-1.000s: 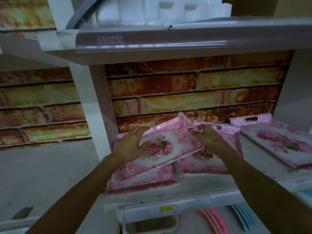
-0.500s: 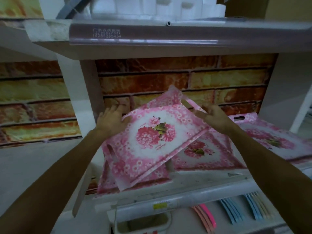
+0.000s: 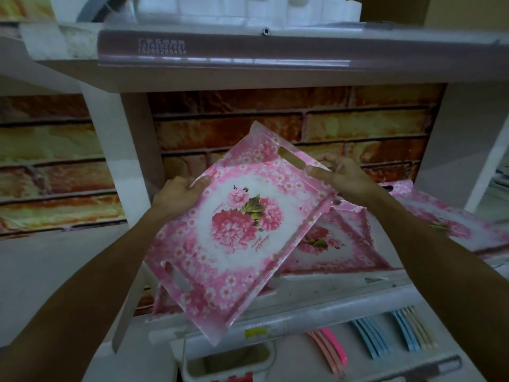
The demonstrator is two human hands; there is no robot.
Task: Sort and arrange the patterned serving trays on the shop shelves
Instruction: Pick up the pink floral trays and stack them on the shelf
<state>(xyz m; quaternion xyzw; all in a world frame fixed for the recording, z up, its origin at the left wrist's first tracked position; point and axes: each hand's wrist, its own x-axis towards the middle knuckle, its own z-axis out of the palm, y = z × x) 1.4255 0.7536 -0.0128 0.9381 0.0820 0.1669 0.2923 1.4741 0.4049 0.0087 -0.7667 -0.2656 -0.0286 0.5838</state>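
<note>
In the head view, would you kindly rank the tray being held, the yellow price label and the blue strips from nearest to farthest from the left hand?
1. Held tray: in the left hand's grip, at its left edge.
2. Yellow price label: lower down, on the front rail of the shelf.
3. Blue strips: lower right, beneath that shelf, farthest.

Upper shelf [image 3: 248, 75] overhangs; trays [image 3: 338, 244] cover the shelf [image 3: 330, 293] below.

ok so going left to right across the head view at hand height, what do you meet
left hand → held pink floral tray → right hand → pink floral tray lying flat at the far right of the shelf
</note>
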